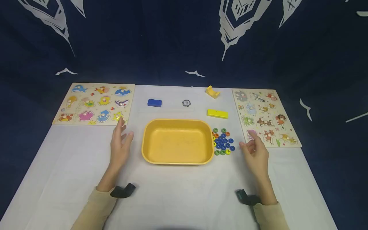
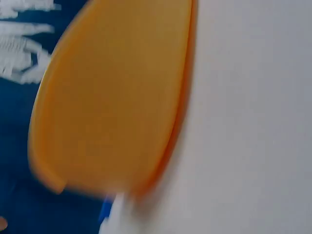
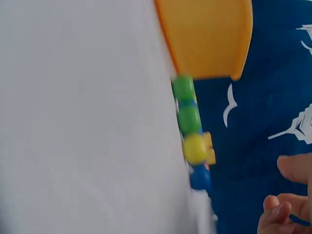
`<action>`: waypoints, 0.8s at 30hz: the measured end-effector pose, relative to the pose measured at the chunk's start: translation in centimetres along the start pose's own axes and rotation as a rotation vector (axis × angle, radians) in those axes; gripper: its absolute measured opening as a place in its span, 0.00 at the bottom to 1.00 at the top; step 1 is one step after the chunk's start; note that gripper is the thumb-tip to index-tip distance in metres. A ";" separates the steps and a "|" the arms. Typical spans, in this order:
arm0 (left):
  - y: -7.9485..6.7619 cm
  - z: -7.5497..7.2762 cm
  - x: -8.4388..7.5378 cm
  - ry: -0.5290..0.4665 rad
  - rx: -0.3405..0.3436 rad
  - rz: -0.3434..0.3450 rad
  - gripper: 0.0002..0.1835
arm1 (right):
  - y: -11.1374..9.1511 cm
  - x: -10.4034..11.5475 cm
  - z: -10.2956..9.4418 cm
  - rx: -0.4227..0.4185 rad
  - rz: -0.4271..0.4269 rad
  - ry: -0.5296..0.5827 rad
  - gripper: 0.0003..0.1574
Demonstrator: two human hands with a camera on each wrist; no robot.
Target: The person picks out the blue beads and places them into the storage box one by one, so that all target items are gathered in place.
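Yellow tray sits on white cloth, beads crowding its right rim, bare room running from its near edge. Both arms reach forward, bracketing it. The left hand, fingers fairly straight, stands beside it; the right hand curves loosely near the beads, both unladen.

Yellow-orange plastic tray with rounded corners, blurred; the white-surfaced desk extends on its near side, dark blue fabric with white print beyond its far side. Past the tray's left end: a partly hidden blue piece and one fingertip of the left hand.
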State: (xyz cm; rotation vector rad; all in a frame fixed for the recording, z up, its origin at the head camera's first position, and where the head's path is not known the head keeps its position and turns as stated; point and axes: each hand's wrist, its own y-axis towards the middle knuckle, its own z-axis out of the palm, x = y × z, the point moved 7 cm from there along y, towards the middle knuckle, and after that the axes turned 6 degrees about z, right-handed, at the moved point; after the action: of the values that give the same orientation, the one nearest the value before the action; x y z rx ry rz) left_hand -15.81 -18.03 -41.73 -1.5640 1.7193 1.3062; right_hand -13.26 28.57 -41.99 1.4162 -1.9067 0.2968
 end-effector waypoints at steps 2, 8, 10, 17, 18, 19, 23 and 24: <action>-0.7 1.3 -0.3 -0.184 -0.028 -0.028 0.31 | -0.5 -0.7 0.6 0.025 0.057 0.038 0.30; -2.3 4.4 -1.4 -0.507 0.014 -0.099 0.29 | -1.1 -2.0 2.5 0.091 0.065 0.130 0.26; -2.7 4.9 -1.5 -0.552 0.031 -0.125 0.28 | -1.1 -2.1 2.9 0.103 0.044 0.130 0.26; -3.3 6.0 0.3 -0.647 0.056 -0.194 0.28 | -1.0 -2.4 3.8 0.120 0.060 0.068 0.24; -3.4 6.1 0.6 -0.661 0.056 -0.191 0.28 | -1.0 -2.4 3.9 0.122 0.059 0.055 0.23; -3.4 6.2 0.9 -0.669 0.055 -0.190 0.28 | -1.0 -2.4 3.9 0.123 0.056 0.044 0.22; -3.4 6.5 1.1 -0.669 0.049 -0.178 0.28 | -1.1 -2.2 4.0 0.119 0.015 0.005 0.16; -3.3 6.5 1.1 -0.666 0.046 -0.174 0.28 | -1.1 -2.1 4.0 0.120 0.004 -0.002 0.15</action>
State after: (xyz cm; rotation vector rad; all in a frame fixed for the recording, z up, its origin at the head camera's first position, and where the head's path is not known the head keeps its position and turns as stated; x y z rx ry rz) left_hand -14.57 -12.58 -46.63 -1.0469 1.1590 1.4639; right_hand -13.68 27.39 -46.52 1.4911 -1.9211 0.4183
